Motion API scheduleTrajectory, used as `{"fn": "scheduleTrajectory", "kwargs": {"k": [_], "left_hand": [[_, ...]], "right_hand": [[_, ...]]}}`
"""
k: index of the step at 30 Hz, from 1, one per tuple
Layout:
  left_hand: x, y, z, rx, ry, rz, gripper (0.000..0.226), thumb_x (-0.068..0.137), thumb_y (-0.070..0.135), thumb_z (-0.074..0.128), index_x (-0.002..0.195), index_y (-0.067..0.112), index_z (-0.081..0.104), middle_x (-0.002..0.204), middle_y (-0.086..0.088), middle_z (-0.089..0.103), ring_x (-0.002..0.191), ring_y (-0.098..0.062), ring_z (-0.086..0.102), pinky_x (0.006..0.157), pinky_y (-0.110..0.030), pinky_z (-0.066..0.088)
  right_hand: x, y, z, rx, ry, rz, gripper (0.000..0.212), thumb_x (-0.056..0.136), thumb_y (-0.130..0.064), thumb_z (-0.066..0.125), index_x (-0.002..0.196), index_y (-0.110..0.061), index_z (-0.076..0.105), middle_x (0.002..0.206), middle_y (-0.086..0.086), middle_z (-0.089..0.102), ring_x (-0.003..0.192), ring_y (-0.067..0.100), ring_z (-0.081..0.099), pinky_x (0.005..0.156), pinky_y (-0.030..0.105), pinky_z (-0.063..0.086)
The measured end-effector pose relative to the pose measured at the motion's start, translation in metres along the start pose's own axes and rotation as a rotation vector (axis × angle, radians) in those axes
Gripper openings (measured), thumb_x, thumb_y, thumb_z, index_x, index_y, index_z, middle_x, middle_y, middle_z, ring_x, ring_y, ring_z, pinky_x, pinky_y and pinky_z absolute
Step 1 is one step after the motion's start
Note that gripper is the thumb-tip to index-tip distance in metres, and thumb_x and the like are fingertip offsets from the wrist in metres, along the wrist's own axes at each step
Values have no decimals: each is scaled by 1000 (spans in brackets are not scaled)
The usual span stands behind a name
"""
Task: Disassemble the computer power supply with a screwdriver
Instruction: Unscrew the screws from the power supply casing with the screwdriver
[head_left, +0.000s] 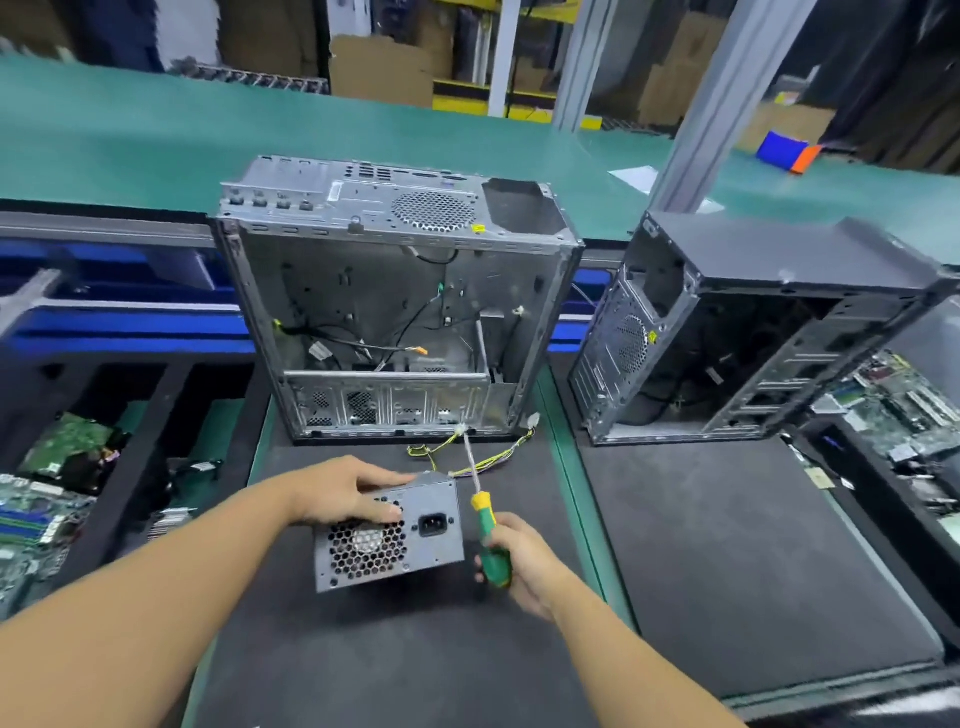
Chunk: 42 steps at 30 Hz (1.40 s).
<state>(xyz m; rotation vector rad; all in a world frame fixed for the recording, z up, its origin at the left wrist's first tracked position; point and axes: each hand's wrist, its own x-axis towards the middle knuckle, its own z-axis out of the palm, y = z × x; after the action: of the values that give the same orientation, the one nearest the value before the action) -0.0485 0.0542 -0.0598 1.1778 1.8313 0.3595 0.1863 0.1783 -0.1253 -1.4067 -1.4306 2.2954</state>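
The power supply (434, 545) sits on the dark mat (415, 654), fan grille and socket facing the person. The left hand (345, 493) holds its top left corner, fingers laid over the top and thumb pressed on the grille face. Just right of the supply, the right hand (519, 564) is wrapped tightly round the green handle of the screwdriver (485, 519), whose shaft slants up and away. Yellow wires (501, 454) trail from behind the supply toward the open silver case (363, 291) beyond it, and a darker case (779, 260) stands beyond and to the right.
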Motion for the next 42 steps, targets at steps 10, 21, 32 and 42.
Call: {"fn": "scheduleTrajectory", "kwargs": {"k": [10,21,32,42], "left_hand": [[-11,7,34,505,607,-56,57,96,59,42,149,41,29,152,16,39,138,-9,36,112,-36,28],[-6,-6,60,754,632,-103,101,60,63,70,144,28,26,121,3,44,109,-22,45,100,-37,34],[-42,6,70,566,435,-45,111,47,80,58,143,36,22,111,16,33,104,-12,36,89,-34,27],[-60,7,113,614,378,32,111,60,86,50,149,30,15,130,11,35,117,-14,38,99,-36,27]], "right_hand": [[27,-6,22,-82,-157,-104,70,67,-54,82,113,-12,51,85,-2,62,61,12,56,55,28,47],[30,-1,8,-131,-188,-118,42,83,-43,74,99,-11,53,83,0,58,57,13,54,52,28,46],[19,-21,10,-108,-288,-266,21,96,-31,60,93,-10,60,70,3,55,55,15,44,50,24,35],[14,-15,8,-446,-204,-327,26,94,-35,61,87,-12,51,63,-5,52,49,9,47,47,17,39]]}}
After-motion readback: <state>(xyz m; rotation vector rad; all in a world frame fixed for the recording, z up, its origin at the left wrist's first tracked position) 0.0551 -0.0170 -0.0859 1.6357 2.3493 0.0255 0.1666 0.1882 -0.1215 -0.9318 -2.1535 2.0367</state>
